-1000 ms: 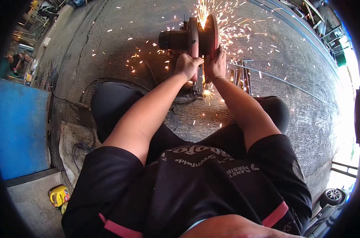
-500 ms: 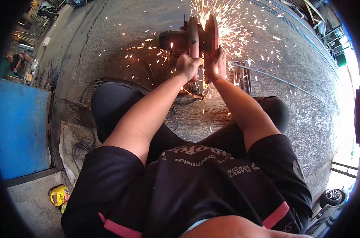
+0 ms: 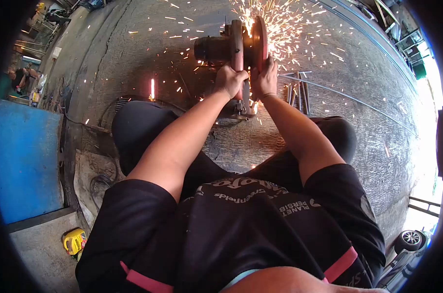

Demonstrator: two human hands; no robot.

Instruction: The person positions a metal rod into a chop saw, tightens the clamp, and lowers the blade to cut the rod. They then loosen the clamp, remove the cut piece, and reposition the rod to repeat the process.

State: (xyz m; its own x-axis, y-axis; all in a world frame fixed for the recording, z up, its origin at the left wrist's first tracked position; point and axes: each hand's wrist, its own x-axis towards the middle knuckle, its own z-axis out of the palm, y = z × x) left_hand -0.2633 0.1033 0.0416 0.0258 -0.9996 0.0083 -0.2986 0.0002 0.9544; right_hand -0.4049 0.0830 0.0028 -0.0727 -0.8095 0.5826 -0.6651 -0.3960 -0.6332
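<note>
A chop saw (image 3: 215, 50) stands on the floor in front of my knees, its dark motor to the left and a round reddish blade guard (image 3: 261, 41) to the right. My left hand (image 3: 229, 80) is wrapped around the saw's reddish handle (image 3: 237, 49). My right hand (image 3: 266, 80) lies against the near edge of the guard, fingers stretched upward along it. Bright sparks (image 3: 280, 31) spray from behind the guard, and an orange glow shows low on the base. The cutting point is hidden by the guard and my hands.
Several short metal bars (image 3: 299, 95) lie right of the saw, beside a long thin rod (image 3: 338, 97). A blue panel (image 3: 26, 158) stands at left, near a yellow jug (image 3: 75, 241). Cables (image 3: 102, 183) lie by my left knee. Another person (image 3: 23, 78) is at far left; a car wheel (image 3: 411, 239) is at lower right.
The sparks near my hands and the saw's base have thinned, while a bright streak now shows left of the saw. Both hands stay almost in place.
</note>
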